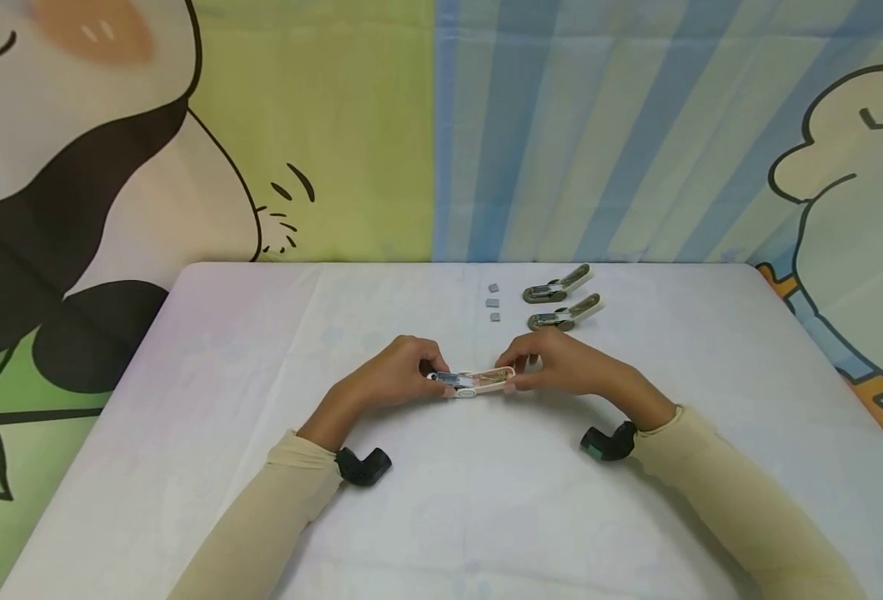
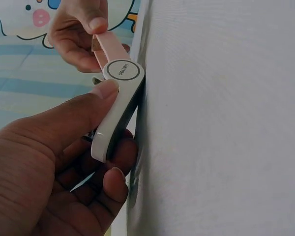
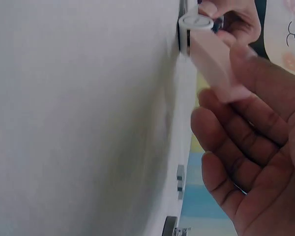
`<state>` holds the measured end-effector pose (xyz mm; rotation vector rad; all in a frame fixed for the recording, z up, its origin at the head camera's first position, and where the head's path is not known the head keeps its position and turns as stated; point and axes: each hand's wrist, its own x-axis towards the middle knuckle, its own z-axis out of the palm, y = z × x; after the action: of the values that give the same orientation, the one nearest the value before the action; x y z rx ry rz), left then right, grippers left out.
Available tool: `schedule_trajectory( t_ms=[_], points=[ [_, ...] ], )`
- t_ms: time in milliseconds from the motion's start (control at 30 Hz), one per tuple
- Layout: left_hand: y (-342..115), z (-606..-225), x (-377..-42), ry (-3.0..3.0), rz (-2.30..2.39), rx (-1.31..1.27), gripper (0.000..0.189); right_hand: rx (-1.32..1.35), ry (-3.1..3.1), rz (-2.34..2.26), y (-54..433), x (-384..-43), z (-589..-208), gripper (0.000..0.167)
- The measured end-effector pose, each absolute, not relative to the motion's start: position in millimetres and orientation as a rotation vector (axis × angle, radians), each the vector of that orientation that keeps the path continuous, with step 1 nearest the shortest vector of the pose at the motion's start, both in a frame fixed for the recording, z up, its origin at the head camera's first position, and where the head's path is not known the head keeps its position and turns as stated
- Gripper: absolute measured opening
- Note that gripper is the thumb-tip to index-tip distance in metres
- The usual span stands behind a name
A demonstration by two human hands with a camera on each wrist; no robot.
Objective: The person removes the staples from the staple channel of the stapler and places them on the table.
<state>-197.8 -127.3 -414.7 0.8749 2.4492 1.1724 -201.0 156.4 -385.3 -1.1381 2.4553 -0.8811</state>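
A pink-and-white stapler [image 1: 474, 382], spread at its round pivot, is held between both hands low over the table. Its white body [image 2: 115, 110] is gripped by my left hand [image 1: 399, 371], thumb beside the pivot disc and fingers curled beneath. My right hand [image 1: 564, 364] pinches the end of the pink arm [image 3: 211, 61] between thumb and fingers, its other fingers loosely bent. In the head view a metal staple channel shows near the left fingers.
Two olive-green staplers [image 1: 554, 290], both with raised arms, lie toward the table's back edge. Beside them on the left, three small grey blocks [image 1: 493, 303] form a column. A printed cloth [image 1: 381, 125] hangs behind the white table [image 1: 441, 517]. Each wrist carries a black camera.
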Motion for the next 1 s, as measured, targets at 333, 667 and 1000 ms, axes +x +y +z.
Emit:
schedule_trajectory(
  t_ms=[333,667,1000],
  points=[
    [-126.0,-413.4,-194.5,2.206,1.18,0.853,0.008,-1.143,2.374,-0.816,157.0,-189.6,-371.7,0.021],
    [-98.0,-413.7,-184.8,2.066,1.126,0.895,0.008,-1.102,2.321,-0.683,180.3,-173.4,-357.0,0.018],
    [-44.2,-403.4,-195.3,2.355,1.01,1.078,0.008,-0.955,2.554,-0.533,217.5,-176.2,-338.2,0.017]
  ],
)
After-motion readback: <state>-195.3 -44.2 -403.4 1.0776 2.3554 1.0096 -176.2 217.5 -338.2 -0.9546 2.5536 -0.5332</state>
